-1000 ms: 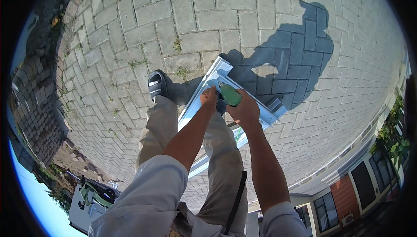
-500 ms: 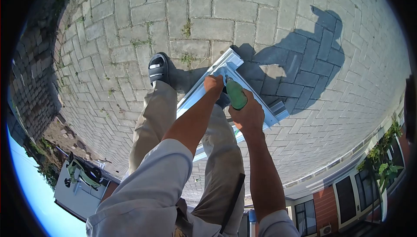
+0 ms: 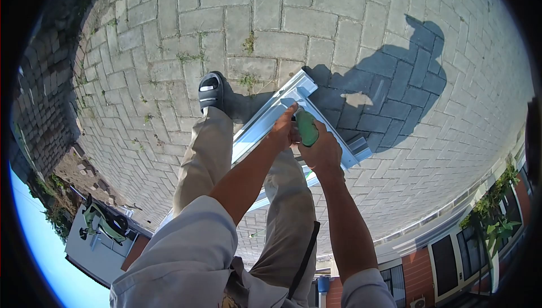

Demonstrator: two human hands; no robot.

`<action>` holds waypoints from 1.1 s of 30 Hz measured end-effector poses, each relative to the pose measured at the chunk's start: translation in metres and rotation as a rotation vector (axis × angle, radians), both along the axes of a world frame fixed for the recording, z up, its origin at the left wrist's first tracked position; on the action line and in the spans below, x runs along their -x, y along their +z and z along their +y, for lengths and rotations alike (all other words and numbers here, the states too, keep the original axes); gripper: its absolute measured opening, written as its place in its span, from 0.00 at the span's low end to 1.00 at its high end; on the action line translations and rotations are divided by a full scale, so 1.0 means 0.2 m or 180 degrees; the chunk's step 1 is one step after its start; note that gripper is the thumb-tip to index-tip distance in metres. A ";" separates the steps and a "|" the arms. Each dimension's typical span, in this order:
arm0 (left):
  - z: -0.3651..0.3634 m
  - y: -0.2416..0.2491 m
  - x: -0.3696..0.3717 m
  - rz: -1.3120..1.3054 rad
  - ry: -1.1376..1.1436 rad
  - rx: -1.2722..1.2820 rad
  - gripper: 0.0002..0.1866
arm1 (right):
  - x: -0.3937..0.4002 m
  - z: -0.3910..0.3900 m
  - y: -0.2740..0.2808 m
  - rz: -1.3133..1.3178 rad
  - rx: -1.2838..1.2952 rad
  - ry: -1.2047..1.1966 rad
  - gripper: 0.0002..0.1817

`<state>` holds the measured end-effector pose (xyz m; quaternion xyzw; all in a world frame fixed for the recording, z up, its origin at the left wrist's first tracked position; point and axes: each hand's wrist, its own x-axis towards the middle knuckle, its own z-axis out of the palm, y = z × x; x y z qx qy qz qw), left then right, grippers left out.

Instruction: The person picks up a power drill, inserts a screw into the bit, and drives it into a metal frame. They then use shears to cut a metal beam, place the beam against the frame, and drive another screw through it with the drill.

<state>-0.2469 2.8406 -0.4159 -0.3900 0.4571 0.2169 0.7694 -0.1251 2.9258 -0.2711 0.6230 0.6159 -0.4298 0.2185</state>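
My right hand (image 3: 323,153) is wrapped around a green power drill (image 3: 307,127), whose nose points away from me over the pale metal frame (image 3: 257,133) on the ground. Close against the drill's left side is my left hand (image 3: 280,132). Its index finger reaches forward beside the nose while the other fingers curl in. What those fingers hold, if anything, is hidden. Beneath both hands, bars of the frame meet at a corner, and the drill's tip cannot be made out.
Grey paving bricks (image 3: 276,40) surround the frame, with weeds in some joints. My sandalled left foot (image 3: 210,91) is left of the frame. My shadow (image 3: 403,77) falls to the right. A parked green motorbike (image 3: 107,223) and a house front (image 3: 435,263) appear at the edges.
My left hand has shifted slightly toward me, and its index finger now stretches forward beside the drill. The drill's nose has turned a little. The whole view has tilted slightly.
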 end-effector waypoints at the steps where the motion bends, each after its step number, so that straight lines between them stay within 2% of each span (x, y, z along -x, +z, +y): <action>1: 0.03 0.08 -0.03 0.0161 0.0237 -0.0120 0.29 | 0.02 -0.01 0.01 -0.0011 -0.0010 -0.0051 0.34; 3: 0.17 0.26 -0.10 0.0472 0.0711 -0.0370 0.24 | 0.04 -0.01 0.02 -0.0054 0.0042 -0.0104 0.34; 4: 0.17 0.24 -0.11 0.0419 0.0667 -0.0376 0.22 | 0.05 0.00 0.03 -0.0071 0.0063 -0.0126 0.34; 7: 0.19 0.22 -0.09 0.0239 0.0544 -0.0312 0.17 | 0.07 0.06 0.05 -0.0164 0.0344 0.0047 0.42; 9: 0.22 0.23 -0.08 0.0068 0.0468 -0.0166 0.15 | 0.03 0.05 0.02 -0.0031 0.0233 0.0036 0.41; 12: 0.27 0.28 -0.09 0.0333 0.0361 -0.0016 0.13 | 0.00 0.04 -0.02 0.0148 0.0053 -0.0011 0.39; 22: 0.23 0.23 -0.11 0.0423 0.0268 -0.0048 0.18 | 0.00 0.03 0.00 0.0163 -0.0004 -0.0009 0.36; 25: 0.23 0.22 -0.12 0.0483 0.0248 -0.0033 0.18 | 0.03 0.05 0.03 0.0112 -0.0020 -0.0263 0.28; 28: 0.23 0.21 -0.13 0.0456 0.0262 0.0003 0.18 | 0.01 0.04 0.02 0.0091 0.0021 -0.0209 0.29; 31: 0.22 0.18 -0.14 0.0390 0.0300 -0.0049 0.18 | -0.01 0.04 0.00 0.0085 0.0012 -0.0031 0.37; 33: 0.20 0.17 -0.13 0.0292 0.0343 -0.0135 0.18 | 0.00 0.04 0.00 0.0128 -0.0008 -0.0046 0.37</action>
